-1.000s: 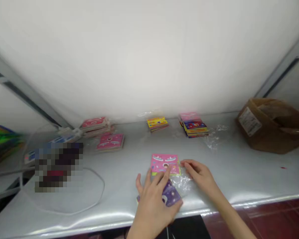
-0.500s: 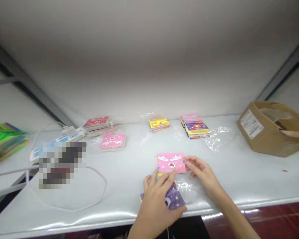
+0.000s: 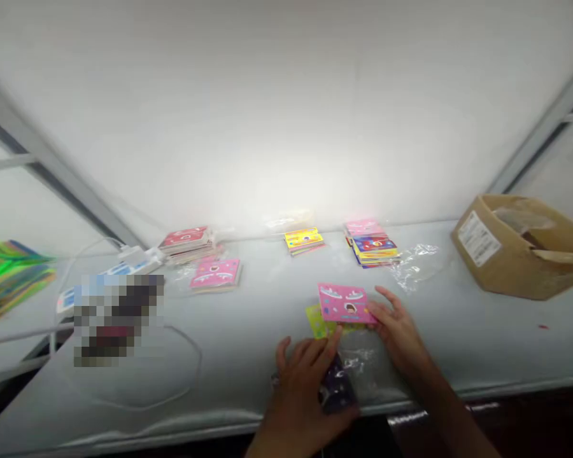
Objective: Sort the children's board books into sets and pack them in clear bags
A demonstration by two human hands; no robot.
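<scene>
A pink card with a small cartoon figure is pinched at its right edge by my right hand. Beneath it lies a yellow-green card, partly covered. My left hand rests with fingers stretched out over a dark purple card, its index fingertip close to the yellow-green card. Most of the purple card is hidden under this hand. A clear plastic wrapper lies between the two hands.
Stacks of cards stand along the back: red, pink, yellow and mixed. Crumpled clear film lies beside them. An open cardboard box is at right; a power strip and a white cable at left.
My right hand has moved the pink card to the right and slightly tilted it, showing more of the yellow-green card below. My left hand has hardly moved. The view has become darker on the table.
</scene>
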